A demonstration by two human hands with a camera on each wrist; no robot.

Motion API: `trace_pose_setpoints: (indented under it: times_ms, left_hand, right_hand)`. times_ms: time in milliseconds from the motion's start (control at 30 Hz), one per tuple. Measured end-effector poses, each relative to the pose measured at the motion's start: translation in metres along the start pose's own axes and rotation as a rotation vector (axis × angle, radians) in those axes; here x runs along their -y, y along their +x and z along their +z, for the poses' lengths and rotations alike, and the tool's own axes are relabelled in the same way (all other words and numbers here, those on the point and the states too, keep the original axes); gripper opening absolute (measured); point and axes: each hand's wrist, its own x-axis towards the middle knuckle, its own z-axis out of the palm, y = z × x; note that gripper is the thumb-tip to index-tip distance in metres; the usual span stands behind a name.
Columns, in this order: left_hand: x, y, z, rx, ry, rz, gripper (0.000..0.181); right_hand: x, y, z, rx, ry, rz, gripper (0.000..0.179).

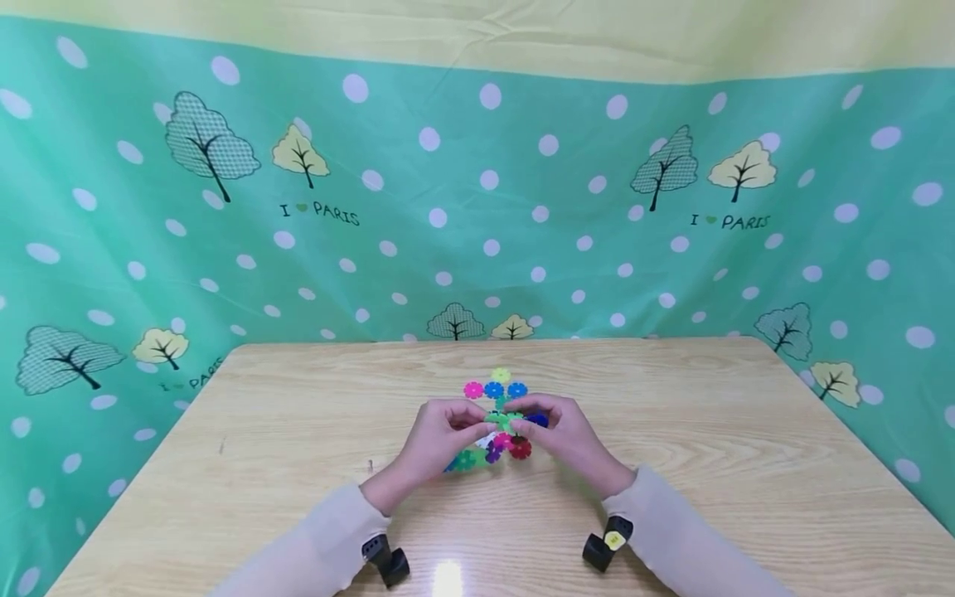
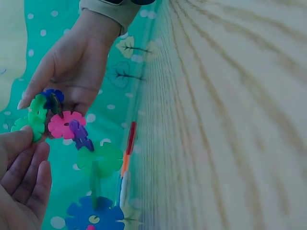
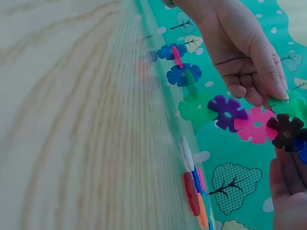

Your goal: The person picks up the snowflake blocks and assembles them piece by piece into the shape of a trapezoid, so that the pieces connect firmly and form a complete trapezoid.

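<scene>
My left hand (image 1: pixel 440 435) pinches a green snowflake disc (image 1: pixel 496 419) between thumb and fingers, low over the table's middle. Facing it, my right hand (image 1: pixel 570 431) holds the same linked piece from the other side, thumb and fingertips at the green discs. Joined to these, in the right wrist view, are a brown disc (image 3: pixel 287 130), a dark blue disc (image 3: pixel 302 152), a pink disc (image 3: pixel 249 130) and a purple disc (image 3: pixel 223 117). From there the chain runs through a light green disc (image 3: pixel 195 111) to a blue disc (image 3: pixel 184 75). Fingertips hide part of the joint.
Loose discs lie on the wooden table (image 1: pixel 261 464): a yellow one (image 1: pixel 501 376), a pink one (image 1: pixel 473 390) and two blue ones (image 1: pixel 518 390) beyond the hands, a red one (image 1: pixel 521 449) nearer. A dotted green cloth (image 1: pixel 488 215) hangs behind the table.
</scene>
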Motion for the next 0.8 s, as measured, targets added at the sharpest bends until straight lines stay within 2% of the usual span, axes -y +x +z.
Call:
trace_pose_setpoints:
  times_ms: [200, 367, 467, 600, 800]
  left_hand:
    - [-0.002, -0.002, 0.001, -0.009, 0.016, 0.013, 0.008]
    - [-0.003, -0.003, 0.003, -0.006, 0.061, 0.014, 0.006]
    - [-0.002, -0.003, 0.003, 0.005, 0.077, 0.014, 0.007]
    - [-0.001, -0.001, 0.0, 0.054, 0.079, 0.012, 0.011]
    - [-0.004, 0.002, -0.014, 0.147, 0.108, -0.062, 0.017]
  right_hand:
    - [0.0, -0.001, 0.003, -0.031, 0.044, -0.048, 0.018]
    - [-0.001, -0.001, 0.006, -0.015, 0.037, -0.101, 0.014]
    - [-0.002, -0.001, 0.006, -0.006, 0.047, -0.104, 0.012]
    - [0.0, -0.001, 0.005, -0.002, 0.057, -0.083, 0.012]
    - [0.001, 0.001, 0.0, -0.017, 0.03, -0.046, 0.016]
